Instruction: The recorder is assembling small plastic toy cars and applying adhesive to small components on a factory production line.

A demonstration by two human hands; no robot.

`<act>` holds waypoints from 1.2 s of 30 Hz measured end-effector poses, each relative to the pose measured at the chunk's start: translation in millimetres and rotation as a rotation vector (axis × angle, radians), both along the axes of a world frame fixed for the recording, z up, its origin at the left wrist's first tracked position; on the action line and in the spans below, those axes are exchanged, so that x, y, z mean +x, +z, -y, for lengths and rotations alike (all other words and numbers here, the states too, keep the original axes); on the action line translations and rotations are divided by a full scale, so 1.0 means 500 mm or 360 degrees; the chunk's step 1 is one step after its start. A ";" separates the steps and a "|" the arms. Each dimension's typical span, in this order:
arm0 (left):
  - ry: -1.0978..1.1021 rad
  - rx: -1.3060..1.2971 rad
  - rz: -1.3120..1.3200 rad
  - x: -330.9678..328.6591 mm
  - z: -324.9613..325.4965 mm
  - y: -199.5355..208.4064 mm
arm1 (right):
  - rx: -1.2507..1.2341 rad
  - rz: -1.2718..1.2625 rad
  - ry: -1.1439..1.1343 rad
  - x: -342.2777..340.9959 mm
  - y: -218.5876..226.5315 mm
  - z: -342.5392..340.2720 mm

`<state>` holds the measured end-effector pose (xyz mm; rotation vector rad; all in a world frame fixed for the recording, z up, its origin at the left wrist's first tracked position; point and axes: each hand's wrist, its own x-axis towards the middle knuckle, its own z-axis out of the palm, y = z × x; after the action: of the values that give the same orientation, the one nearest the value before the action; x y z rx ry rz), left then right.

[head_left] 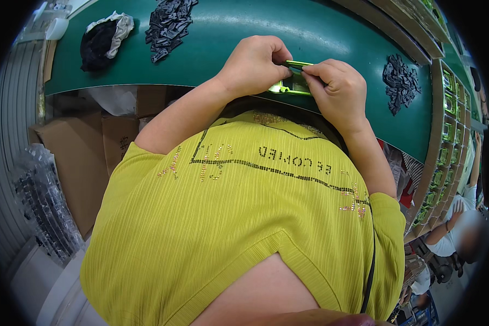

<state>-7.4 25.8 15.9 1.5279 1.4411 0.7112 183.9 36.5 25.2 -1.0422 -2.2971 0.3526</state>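
At the near edge of the green table, my left hand [256, 65] is closed on the left end of a shiny lime-green plastic frame [296, 92]. The frame has an opening in its middle. My right hand [338, 89] pinches its right end between thumb and forefinger. Both thumbs meet along the frame's upper bar, where a dark strip shows. Whether that strip is a separate small part I cannot tell, since my fingertips cover much of it. One pile of small black plastic parts [169, 26] lies beyond my left hand, another pile [401, 84] to the right of my right hand.
A bunched black and white cloth [104, 41] lies on the green tabletop [223, 32] at the far left. Boxes of lime-green frames [443, 146] line the right side. Cardboard cartons [70, 157] and a plastic-wrapped bundle [46, 198] stand low left. Other people [459, 223] are at right.
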 end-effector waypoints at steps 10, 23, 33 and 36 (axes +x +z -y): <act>0.0002 -0.0003 0.0064 -0.001 -0.002 -0.003 | 0.0124 0.0149 0.0014 -0.004 0.008 -0.002; -0.0013 -0.0029 0.0020 -0.003 -0.006 -0.001 | 0.0124 0.0038 0.0100 -0.001 0.007 -0.012; -0.0001 -0.0086 0.0034 -0.005 -0.010 0.002 | 0.0111 0.0054 0.0108 -0.009 0.006 -0.015; -0.0021 -0.0046 0.0021 -0.005 -0.010 0.000 | 0.0139 0.0030 0.0064 -0.012 0.001 -0.015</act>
<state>-10.0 30.8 16.2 1.5068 1.4246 0.6884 178.1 43.8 25.7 -0.9611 -2.3309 0.2568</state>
